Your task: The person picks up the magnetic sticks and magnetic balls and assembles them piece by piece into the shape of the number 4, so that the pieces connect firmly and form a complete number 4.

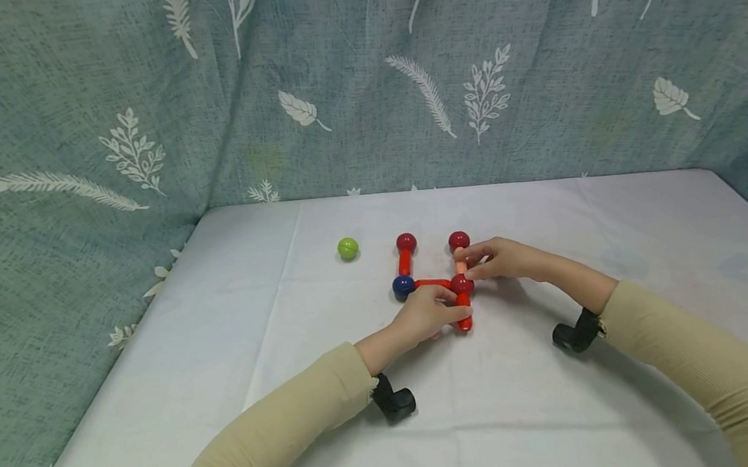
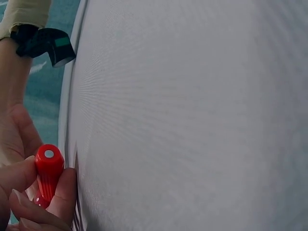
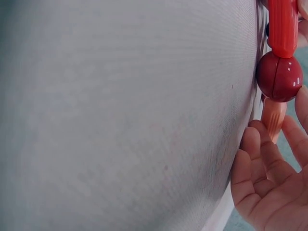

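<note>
A joined figure of magnetic building rods and balls lies on the white cloth. My left hand (image 1: 424, 313) pinches the near red rod (image 2: 49, 166) between thumb and fingers; its silver end faces the left wrist camera. That rod meets a dark red ball (image 3: 280, 77). Beyond the ball, my right hand (image 1: 500, 259) holds the orange rod (image 3: 273, 118) with its fingers, thumb at the ball. Another red ball (image 1: 459, 240) caps the orange rod. A sideways red rod (image 1: 434, 283) leads to a blue ball (image 1: 403, 286), then a red rod (image 1: 405, 263) and red ball (image 1: 406, 242).
A loose green ball (image 1: 348, 248) lies left of the figure. White cloth (image 1: 540, 413) covers the table, and a green leaf-patterned curtain (image 1: 362, 114) rises behind it. Black wrist cameras (image 1: 395, 403) are strapped beneath both sleeves.
</note>
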Demonstrator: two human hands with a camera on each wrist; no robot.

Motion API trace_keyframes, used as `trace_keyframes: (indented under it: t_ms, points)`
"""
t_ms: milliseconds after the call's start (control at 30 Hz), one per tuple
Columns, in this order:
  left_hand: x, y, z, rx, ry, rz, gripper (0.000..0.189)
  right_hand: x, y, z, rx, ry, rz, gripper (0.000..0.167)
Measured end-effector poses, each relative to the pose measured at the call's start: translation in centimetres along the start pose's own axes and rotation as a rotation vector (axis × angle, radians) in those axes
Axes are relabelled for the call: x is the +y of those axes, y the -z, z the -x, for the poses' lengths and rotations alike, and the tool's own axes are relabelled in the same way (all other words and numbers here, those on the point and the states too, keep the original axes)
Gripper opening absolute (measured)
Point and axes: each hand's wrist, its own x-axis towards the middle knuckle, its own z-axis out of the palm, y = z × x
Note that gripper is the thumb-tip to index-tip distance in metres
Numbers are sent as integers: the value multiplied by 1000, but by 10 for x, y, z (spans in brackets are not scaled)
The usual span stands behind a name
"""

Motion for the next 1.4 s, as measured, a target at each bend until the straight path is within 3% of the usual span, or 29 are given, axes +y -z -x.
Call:
trace_keyframes:
  t_ms: [400, 1233, 1400]
  points:
    - [-2, 2, 3, -16, -59, 10, 37, -2, 1, 3, -9, 24, -17, 54]
    - [-1, 1, 3, -18, -41, 1, 37, -3, 1, 4, -12, 13, -20, 54]
    - [-2, 6, 4, -26, -61, 7, 37, -2, 0, 3, -16, 15, -23, 55]
